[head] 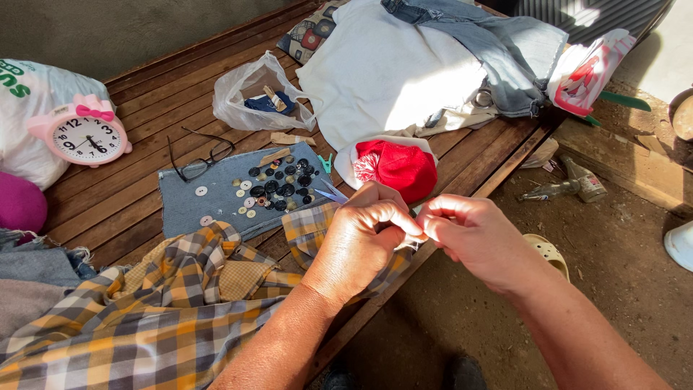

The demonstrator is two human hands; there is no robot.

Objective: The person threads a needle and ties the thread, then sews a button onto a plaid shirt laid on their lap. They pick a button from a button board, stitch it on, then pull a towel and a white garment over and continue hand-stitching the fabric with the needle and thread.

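Note:
My left hand point(364, 242) is closed around a small pair of thread snips point(330, 193), whose blue-grey blades stick out above the knuckles. My right hand point(473, 238) pinches something small against the left fingertips; what it is stays hidden between the fingers. Both hands hover over the edge of a yellow, grey and white plaid shirt point(144, 318) that lies across the wooden platform point(151, 101). Just behind the hands, a piece of denim point(216, 198) carries several loose buttons point(278, 186), dark and pale.
Black glasses point(198, 162) lie by the denim. A pink alarm clock point(81, 133) leans on a white bag at left. A plastic bag point(253, 90), white cloth point(382, 72), jeans point(491, 43) and a red hat point(401, 167) fill the back. A bottle point(581, 180) and sandal point(547, 253) lie on the dirt floor.

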